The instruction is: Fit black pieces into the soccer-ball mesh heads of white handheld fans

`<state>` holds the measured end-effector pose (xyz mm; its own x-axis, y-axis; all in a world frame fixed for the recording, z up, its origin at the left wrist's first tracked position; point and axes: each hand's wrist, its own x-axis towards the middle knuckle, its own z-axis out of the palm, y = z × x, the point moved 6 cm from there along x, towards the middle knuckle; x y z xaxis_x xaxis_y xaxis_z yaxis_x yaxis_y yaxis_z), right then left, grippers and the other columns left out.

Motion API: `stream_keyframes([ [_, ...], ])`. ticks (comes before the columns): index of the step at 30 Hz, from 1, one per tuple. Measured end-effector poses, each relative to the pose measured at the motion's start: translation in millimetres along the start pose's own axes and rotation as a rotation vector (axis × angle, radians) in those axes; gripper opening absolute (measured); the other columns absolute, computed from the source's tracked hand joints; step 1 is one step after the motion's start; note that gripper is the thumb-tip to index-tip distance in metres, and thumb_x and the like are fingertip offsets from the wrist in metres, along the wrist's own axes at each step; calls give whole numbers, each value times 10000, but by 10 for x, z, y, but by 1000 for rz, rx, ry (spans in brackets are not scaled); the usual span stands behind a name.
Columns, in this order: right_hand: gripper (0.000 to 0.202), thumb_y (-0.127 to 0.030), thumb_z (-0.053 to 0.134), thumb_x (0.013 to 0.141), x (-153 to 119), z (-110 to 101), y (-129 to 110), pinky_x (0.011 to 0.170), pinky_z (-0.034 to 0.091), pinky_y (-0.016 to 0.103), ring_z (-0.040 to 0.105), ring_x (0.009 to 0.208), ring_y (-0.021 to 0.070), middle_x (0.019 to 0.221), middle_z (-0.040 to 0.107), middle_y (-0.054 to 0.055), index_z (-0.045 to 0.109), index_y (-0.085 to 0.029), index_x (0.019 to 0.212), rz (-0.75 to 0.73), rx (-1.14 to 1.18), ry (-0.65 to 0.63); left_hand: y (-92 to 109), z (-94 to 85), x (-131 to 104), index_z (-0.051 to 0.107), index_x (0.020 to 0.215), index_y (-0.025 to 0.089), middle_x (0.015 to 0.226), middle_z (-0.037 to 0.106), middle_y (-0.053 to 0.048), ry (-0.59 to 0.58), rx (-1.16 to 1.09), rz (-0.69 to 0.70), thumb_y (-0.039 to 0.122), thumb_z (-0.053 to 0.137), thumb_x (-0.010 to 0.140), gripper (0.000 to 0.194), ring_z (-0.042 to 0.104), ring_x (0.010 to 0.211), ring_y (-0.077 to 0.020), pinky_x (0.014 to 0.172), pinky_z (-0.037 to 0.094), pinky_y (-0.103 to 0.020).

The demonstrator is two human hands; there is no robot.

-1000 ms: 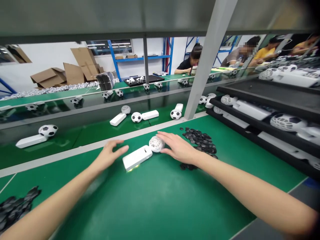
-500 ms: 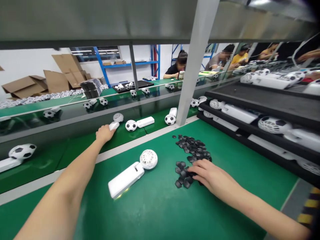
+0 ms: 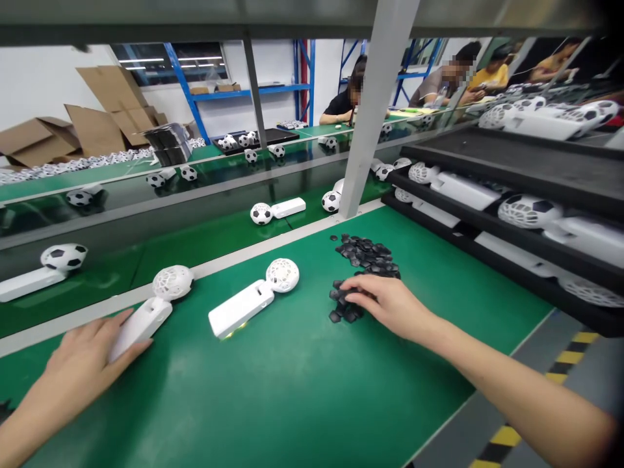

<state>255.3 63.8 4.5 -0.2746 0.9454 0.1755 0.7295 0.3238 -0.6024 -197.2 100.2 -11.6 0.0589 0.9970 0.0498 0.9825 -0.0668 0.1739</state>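
Observation:
My left hand [image 3: 90, 357] grips a white handheld fan [image 3: 143, 318] by its handle, thumb on one side and fingers on the other. Its ball-shaped grille head has no black patches on the side I see. Beside it, a second white handheld fan [image 3: 244, 305] lies on the green bench with a yellowish glow under its handle. On the right, my right hand [image 3: 377, 296] reaches into a pile of small black pentagon pieces [image 3: 365, 253]. Its thumb and fingers are drawn together at the near part of the pile, and what is between the fingertips is hidden.
Beyond the pale bench edge runs a green conveyor [image 3: 214, 234] carrying fans with black-and-white football heads. A metal post [image 3: 373, 117] stands at the bench's far edge. Stacked black trays [image 3: 463, 214] of fans flank the right side. Several co-workers sit farther back.
My left hand has brought a fan from the conveyor back to the bench, near my left side. The right hand stays at the black pieces, fingers now closer together. The view has tilted down.

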Motion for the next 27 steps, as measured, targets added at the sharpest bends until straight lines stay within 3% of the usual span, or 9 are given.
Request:
stream_keyframes([
  [3, 214, -243, 443, 863, 47, 34, -111, 761, 482, 281, 591, 857, 147, 941, 646, 30, 621, -223, 979, -70, 21, -29, 632, -152, -14, 381, 1224, 333, 1219, 479, -59, 143, 21, 197, 641, 524, 626, 688, 430, 1123, -360, 931, 364, -503],
  [8, 189, -256, 478, 849, 128, 16, -288, 723, 460, 275, 564, 792, 146, 842, 614, 50, 657, -198, 872, -199, -66, 77, 1969, -22, 250, 333, 1315, 232, 1325, 407, -80, -30, -215, 472, 531, 587, 671, 754, 373, 1203, -305, 978, 328, -413],
  [11, 141, -222, 491, 842, 179, 50, -341, 714, 452, 247, 575, 758, 122, 826, 641, 18, 628, -189, 855, -164, 5, 77, 2402, 148, 361, 314, 1332, 272, 1255, 461, -71, -150, -237, 507, 453, 597, 686, 728, 490, 1083, -281, 865, 410, -370],
  [14, 114, -200, 504, 837, 209, 137, -411, 694, 447, 233, 573, 736, 112, 806, 646, 10, 617, -183, 834, -185, 43, 58, 2560, 274, 338, 373, 1301, 287, 1151, 522, -63, -183, -248, 524, 442, 582, 700, 655, 538, 999, -264, 810, 427, -351],
  [19, 88, -221, 556, 806, 222, 290, -551, 756, 427, 308, 532, 831, 158, 855, 605, 47, 621, -174, 769, -321, -90, 78, 2569, 403, 236, 336, 1326, 234, 1248, 497, -73, -215, -378, 505, 483, 593, 686, 733, 477, 1110, -258, 905, 383, -357],
  [23, 69, -215, 555, 799, 230, 323, -595, 848, 388, 409, 476, 1017, 219, 1092, 544, 83, 594, -177, 755, -335, -141, 104, 2585, 383, 216, 382, 1290, 248, 1267, 497, -48, -218, -435, 492, 504, 616, 661, 719, 473, 1124, -255, 897, 392, -352],
  [27, 44, -198, 573, 775, 247, 335, -500, 910, 381, 397, 425, 1143, 210, 1227, 459, 89, 535, -181, 787, -251, 55, 90, 2640, 318, 192, 424, 1221, 297, 1175, 563, -3, -228, -457, 479, 470, 628, 659, 622, 538, 1019, -243, 800, 431, -330],
])
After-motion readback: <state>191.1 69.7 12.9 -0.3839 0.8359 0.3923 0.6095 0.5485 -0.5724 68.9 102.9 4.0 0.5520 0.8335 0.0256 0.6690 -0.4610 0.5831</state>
